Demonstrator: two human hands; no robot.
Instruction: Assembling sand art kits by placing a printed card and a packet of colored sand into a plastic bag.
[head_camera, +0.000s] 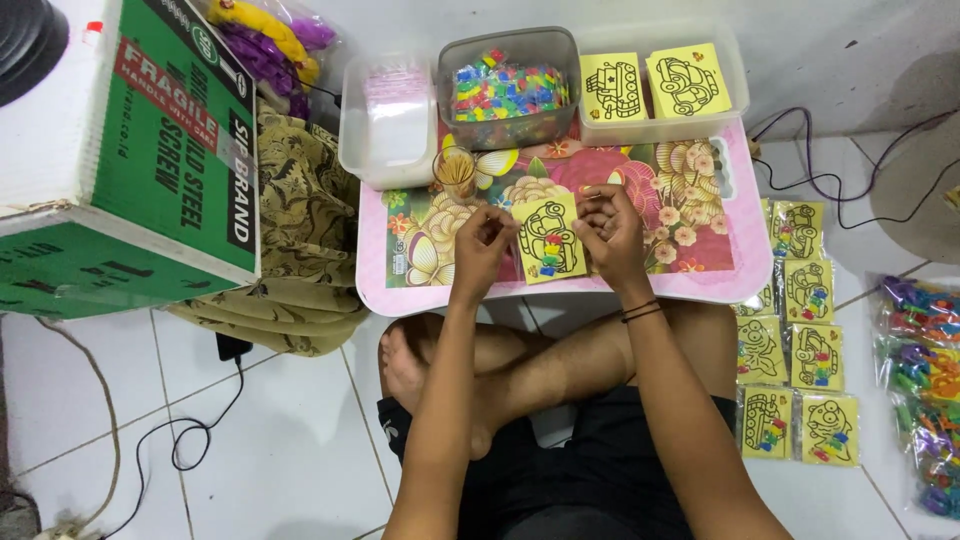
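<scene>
Seemingly both hands, left (483, 237) and right (610, 232), fingers curled, grip unclear, beside yellow card (549, 238).

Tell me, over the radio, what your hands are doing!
Left hand and right hand pinching the yellow picture card at its edges. Card lies on the pink tray table. Nothing in the way.

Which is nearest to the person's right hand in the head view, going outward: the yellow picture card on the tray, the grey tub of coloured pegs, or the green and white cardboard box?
From the right hand:
1. Yellow picture card, touching its left side.
2. Grey tub of coloured pegs, behind, at the tray's far edge.
3. Green and white cardboard box, far left on the floor.
</scene>
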